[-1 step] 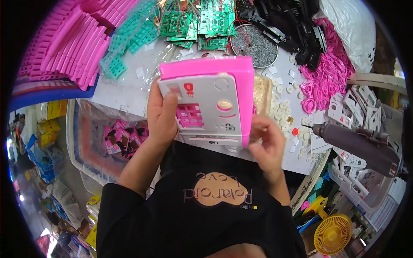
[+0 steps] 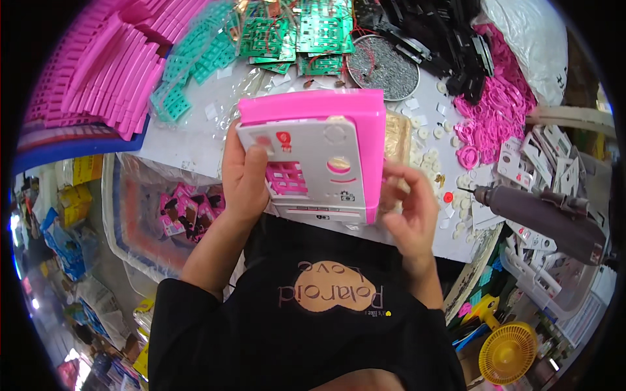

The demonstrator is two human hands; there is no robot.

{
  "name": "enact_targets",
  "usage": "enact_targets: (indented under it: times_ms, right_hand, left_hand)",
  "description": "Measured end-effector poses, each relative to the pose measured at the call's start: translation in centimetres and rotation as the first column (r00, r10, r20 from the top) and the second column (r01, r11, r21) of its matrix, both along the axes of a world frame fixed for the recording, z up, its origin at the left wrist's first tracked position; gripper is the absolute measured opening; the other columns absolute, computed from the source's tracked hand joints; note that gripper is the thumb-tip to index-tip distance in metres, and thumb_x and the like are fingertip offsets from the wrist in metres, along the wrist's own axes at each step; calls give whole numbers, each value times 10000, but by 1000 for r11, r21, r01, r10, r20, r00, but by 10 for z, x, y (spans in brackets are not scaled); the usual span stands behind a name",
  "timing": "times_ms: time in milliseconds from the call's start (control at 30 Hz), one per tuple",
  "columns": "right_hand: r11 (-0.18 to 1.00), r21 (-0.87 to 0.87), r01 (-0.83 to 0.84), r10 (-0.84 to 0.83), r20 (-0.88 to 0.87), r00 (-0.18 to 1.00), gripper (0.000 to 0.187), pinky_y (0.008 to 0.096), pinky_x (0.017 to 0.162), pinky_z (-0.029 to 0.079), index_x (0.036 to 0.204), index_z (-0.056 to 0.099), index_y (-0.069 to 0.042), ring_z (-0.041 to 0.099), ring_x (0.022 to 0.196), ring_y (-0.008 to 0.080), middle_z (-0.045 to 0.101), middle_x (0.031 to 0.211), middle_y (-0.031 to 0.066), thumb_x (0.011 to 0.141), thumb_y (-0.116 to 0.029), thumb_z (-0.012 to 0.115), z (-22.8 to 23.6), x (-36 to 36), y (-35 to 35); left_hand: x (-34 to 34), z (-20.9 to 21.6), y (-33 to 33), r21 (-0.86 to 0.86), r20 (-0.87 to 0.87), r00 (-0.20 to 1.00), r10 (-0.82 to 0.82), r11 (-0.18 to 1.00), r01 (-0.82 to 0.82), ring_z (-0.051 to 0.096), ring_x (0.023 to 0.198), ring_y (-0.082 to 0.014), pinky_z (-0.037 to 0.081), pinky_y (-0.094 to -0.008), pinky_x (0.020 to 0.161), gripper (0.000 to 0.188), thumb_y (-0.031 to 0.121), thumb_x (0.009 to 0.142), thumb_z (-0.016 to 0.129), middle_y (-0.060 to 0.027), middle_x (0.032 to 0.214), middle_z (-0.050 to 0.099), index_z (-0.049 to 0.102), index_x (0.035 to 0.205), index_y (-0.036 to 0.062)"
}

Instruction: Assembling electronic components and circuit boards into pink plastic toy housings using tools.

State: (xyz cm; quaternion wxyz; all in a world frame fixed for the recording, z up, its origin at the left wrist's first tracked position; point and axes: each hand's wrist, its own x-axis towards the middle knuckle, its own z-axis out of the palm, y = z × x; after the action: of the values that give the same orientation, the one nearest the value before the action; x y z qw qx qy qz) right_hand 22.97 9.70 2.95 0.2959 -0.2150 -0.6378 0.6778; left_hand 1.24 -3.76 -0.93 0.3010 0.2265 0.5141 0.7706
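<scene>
My left hand (image 2: 246,179) grips the left edge of a bright pink plastic housing (image 2: 372,143) and the white printed front panel (image 2: 319,176) lying against it, thumb on the panel. The panel has a square window, through which a pink grid of keys (image 2: 285,177) shows, a round hole and small pictures. Between panel and housing there is a gap along the top. Just right of the housing's lower right edge is my right hand (image 2: 414,212), fingers loosely bent and apart, nothing visible in them. Some of its fingertips are hidden or blurred.
Beyond lie green circuit boards (image 2: 326,29), a round dish of small metal screws (image 2: 385,68), black parts (image 2: 450,45) and pink rings (image 2: 486,130). A dark power screwdriver (image 2: 541,212) juts in at right. Pink shells (image 2: 111,78) are stacked left; below them is a bin (image 2: 120,215).
My right hand has shifted slightly right, away from the housing's edge. My left hand still holds the housing and panel, nearly unmoved.
</scene>
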Motion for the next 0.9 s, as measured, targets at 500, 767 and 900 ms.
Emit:
enact_targets:
  times_ms: [500, 767, 900]
  right_hand:
    - [998, 56, -11, 13, -24, 1000, 343, 283, 718, 518, 1162, 598, 32, 661, 804, 126, 701, 885, 79, 916, -135, 769, 17, -39, -7]
    - [984, -178, -21, -29, -275, 961, 406, 270, 868, 529, 1321, 520, 65, 654, 980, 128, 667, 1119, 82, 957, -24, 675, 15, -37, -12]
    - [983, -178, 45, -90, -251, 964, 415, 277, 893, 529, 1345, 500, 73, 643, 1019, 131, 658, 1171, 99, 967, -9, 651, 16, -36, -17]
  left_hand:
    - [17, -1, -9, -12, -252, 964, 81, 996, -86, 583, 1162, -186, 466, -333, 993, 891, 616, 959, 616, -105, 1282, 574, 333, 1480, -48]
    - [9, 49, 14, -73, -285, 959, 12, 997, -34, 586, 811, -104, 460, -252, 723, 667, 603, 1020, 514, -39, 936, 654, 581, 1207, -34]
    - [-1, 47, 27, -143, -507, 861, -39, 989, -40, 604, 887, -122, 471, -270, 787, 629, 530, 1086, 379, -57, 983, 663, 599, 1205, -47]
